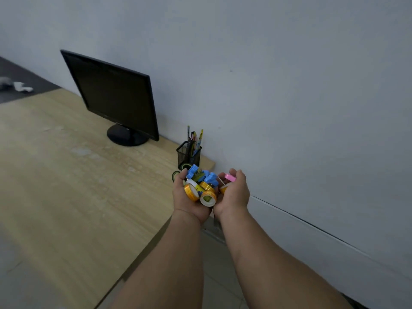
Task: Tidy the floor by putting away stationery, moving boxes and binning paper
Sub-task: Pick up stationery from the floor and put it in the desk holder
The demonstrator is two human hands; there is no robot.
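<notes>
Saw both arms stretched out, left hand (189, 204) and right hand (235, 195) cupped side by side, fingers curled round stationery pile (204, 189), near desk's (66, 186) far corner. Pile bright and jumbled: at least four yellow-orange tape rolls (191, 192), two blue plastic bits (192, 171), one pink piece (230, 177). Just behind sat one black mesh pen holder (189, 153) stuffed with pencils, two green rolls (185, 166) at base. Further back, one dark monitor (113, 97). Crumpled paper (22, 86) on floor beyond.

On the desk (66, 186), monitor (111, 99) left of pen holder (189, 153); before it, tape rolls (201, 190) in left hand (189, 204) and right hand (234, 197).
</notes>
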